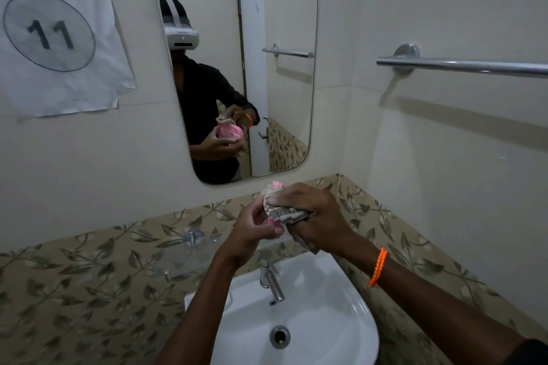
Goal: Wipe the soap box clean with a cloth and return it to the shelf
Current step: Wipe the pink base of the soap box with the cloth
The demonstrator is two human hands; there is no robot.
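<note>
— Pink plastic, that is the soap box (272, 222) you hold above the white basin (335, 305). What writing can you read from where you stand?

— Only the paper sign (56, 32) taped to the wall at upper left: "ORKSTATION", its first letter cut off by the frame edge, and under it the number 11 inside a circle. Nothing readable on the box or the cloth.

— Count things for me.

— One soap box, one patterned cloth (286, 212), one mirror (237, 68), one basin with one chrome tap (271, 281) and one drain hole (279, 336). One chrome towel rail (462, 65) runs along the right wall, and the mirror shows it again as a reflection. Two small chrome fittings sit on the leaf-patterned tile band (89, 270) left of the tap. One orange bracelet (378, 268) circles your right wrist.

— Where does the box lie in your grip?

— Your left hand (252, 231) curls round its lower end, thumb and fingers pinching the pink edge from the left. Your right hand (314, 216) is clenched on the bunched cloth and presses it against the box's right side and top, so most of the box is covered; only a pink strip between the hands and a pink tip above the cloth show. The box sits between both hands, just below the mirror's lower edge, well above the tap.
</note>
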